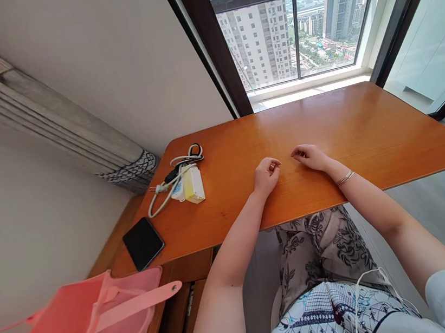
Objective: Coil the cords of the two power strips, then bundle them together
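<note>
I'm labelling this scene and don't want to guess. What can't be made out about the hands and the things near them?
Left hand and right hand, head view: palms hidden by their own backs and curled fingers.
Small box, head view: any print is too small to read.
Pink bag, head view: lower part cut off by the picture's bottom edge.

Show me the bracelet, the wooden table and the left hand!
Bracelet (pixel 346 178): head view, middle of its bands.
Wooden table (pixel 348 128): head view, bare top.
Left hand (pixel 266 177): head view, back of the hand.
</note>
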Demonstrator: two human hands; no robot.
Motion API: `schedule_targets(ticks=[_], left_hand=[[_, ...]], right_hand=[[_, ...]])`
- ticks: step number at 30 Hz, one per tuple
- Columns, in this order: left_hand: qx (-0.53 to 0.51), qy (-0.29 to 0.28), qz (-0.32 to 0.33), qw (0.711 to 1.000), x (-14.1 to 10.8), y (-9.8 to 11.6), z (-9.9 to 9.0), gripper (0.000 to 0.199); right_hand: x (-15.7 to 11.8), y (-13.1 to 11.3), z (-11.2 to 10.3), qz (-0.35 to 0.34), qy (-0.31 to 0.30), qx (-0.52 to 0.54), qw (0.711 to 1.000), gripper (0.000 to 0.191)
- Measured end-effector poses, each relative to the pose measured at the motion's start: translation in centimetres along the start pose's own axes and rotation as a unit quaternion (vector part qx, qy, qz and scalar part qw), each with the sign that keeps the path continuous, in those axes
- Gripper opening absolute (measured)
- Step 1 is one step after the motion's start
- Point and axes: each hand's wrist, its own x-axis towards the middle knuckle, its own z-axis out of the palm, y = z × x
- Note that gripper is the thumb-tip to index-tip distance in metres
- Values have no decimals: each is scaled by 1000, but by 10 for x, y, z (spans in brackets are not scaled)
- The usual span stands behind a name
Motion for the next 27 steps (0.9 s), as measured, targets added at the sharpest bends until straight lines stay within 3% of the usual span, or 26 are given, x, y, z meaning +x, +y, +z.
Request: schedule_targets(ticks=[27], left_hand=[[8, -47, -5, 999, 0, 0, 0, 17]], right_hand=[[-1, -6, 1, 17, -57, -43, 997, 20]])
